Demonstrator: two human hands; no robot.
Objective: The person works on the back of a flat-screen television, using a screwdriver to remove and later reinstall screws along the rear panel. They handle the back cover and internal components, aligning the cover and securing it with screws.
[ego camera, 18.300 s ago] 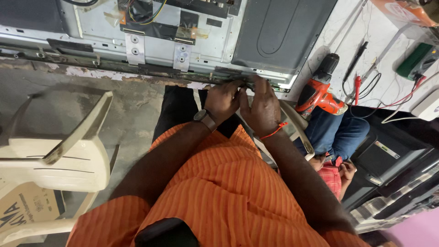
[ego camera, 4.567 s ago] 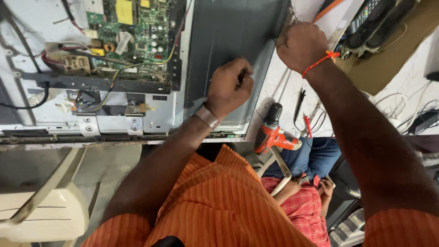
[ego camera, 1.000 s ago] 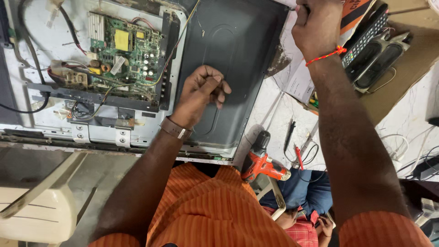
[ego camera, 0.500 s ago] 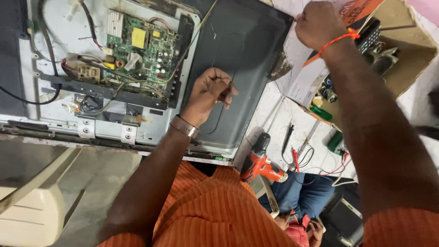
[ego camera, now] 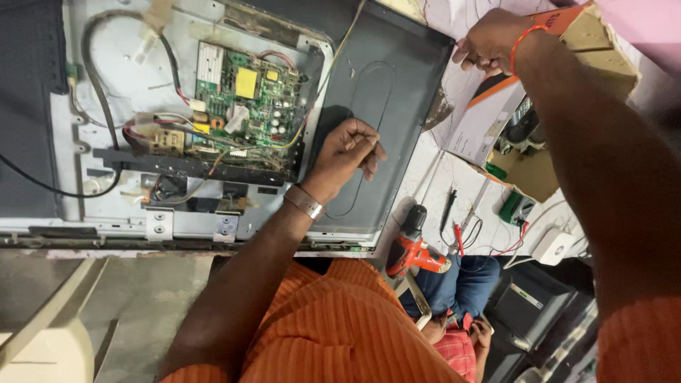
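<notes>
— Bench looks cluttered: what lies on it?
— Flat metal panel [ego camera: 383, 106], green board [ego camera: 248, 99] beside. Left hand [ego camera: 347, 150] curls, fingertips pinched, on the panel's dull sheet.
— Right hand [ego camera: 489, 42]?
— Fingers folded at the cardboard box [ego camera: 482, 128], by the panel's far corner.

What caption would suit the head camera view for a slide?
Left hand rests closed on the dark metal panel beside a green circuit board; right hand reaches to a cardboard box.
</notes>
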